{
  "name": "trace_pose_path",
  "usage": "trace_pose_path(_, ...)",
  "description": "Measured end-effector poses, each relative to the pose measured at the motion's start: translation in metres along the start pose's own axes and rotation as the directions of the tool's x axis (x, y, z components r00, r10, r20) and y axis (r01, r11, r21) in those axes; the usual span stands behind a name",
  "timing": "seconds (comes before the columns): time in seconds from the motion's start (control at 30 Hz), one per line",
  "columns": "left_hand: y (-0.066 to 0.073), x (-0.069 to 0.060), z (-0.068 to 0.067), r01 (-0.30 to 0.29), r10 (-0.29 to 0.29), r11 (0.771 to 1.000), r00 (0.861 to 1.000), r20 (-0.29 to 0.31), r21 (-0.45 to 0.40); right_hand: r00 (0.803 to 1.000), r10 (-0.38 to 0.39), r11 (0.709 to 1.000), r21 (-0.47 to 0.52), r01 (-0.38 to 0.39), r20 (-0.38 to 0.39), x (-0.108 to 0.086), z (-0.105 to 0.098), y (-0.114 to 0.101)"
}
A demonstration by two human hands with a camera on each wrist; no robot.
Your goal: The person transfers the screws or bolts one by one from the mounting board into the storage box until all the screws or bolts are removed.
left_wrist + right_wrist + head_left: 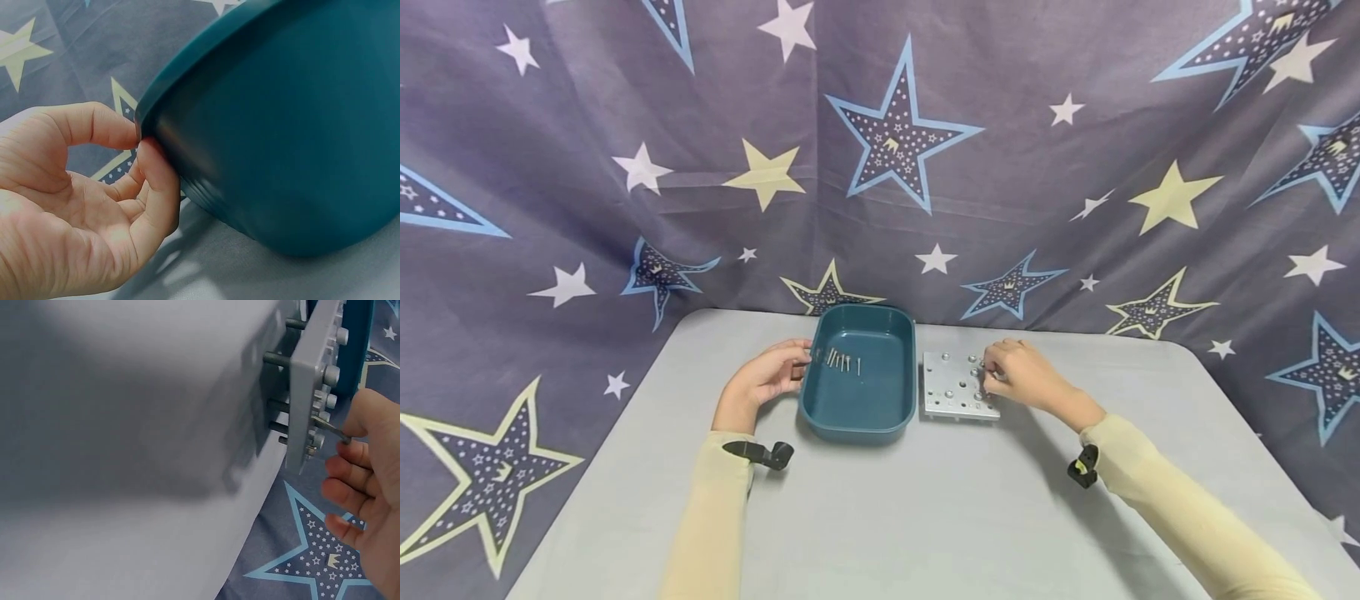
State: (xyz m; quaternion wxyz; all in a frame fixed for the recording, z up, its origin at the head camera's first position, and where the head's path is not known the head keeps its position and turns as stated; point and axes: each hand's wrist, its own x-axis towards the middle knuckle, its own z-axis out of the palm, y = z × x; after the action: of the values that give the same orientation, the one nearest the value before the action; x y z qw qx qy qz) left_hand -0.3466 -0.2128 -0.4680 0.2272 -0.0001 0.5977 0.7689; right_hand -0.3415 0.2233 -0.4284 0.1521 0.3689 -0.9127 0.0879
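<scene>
A teal plastic bin [880, 392] stands on the table, with several small metal screws [838, 360] lying in its left part. At the bin's left side, my left hand [772, 372] pinches the rim [181, 65] between thumb and a finger. To the right of the bin is a silver metal plate [942, 383] with holes and several bolts [331, 375] in it; their shanks stick out below. Over the plate's right part, my right hand [1021, 372] pinches a thin metal screw [332, 428] between thumb and forefinger. The screw's tip meets the plate, though its exact hole is hard to see.
The light grey tabletop [910, 517] spreads out in front of the bin and plate. Behind it hangs a dark star-patterned cloth [880, 242]. Black camera straps [760, 454] circle both wrists.
</scene>
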Motion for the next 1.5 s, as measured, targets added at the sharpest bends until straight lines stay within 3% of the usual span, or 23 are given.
trace_pose_path(0.27,-0.001,0.001,0.002,-0.002,0.001,1.0,1.0,0.009,0.019,0.999,0.033,0.989,0.14,-0.037,0.027,0.004,-0.006,0.0)
trace_pose_path(0.43,-0.001,0.002,0.004,0.004,-0.004,1.0,1.0,-0.002,0.023,0.994,0.068,0.972,0.221,-0.085,0.085,0.005,-0.011,0.0)
trace_pose_path(0.67,-0.001,0.001,0.006,0.002,-0.002,1.0,1.0,0.004,0.021,0.978,0.097,0.961,0.239,-0.14,0.183,0.003,-0.024,-0.002)
trace_pose_path(0.93,0.0,0.0,0.004,-0.003,0.003,1.0,1.0,0.013,0.027,0.969,0.119,0.944,0.277,-0.178,0.217,0.005,-0.029,-0.002)
trace_pose_path(1.1,-0.001,0.001,0.003,0.001,-0.001,1.0,1.0,0.011,0.024,0.978,0.116,0.928,0.333,-0.169,0.172,0.006,-0.028,-0.003)
trace_pose_path(1.27,-0.001,0.0,0.002,0.004,-0.004,1.0,1.0,0.008,0.024,0.994,0.1,0.913,0.392,-0.111,0.048,0.011,-0.029,-0.003)
trace_pose_path(1.5,0.0,0.0,0.001,0.004,-0.004,1.0,1.0,-0.005,0.025,0.988,0.147,0.904,0.412,-0.115,-0.047,0.025,-0.034,-0.013)
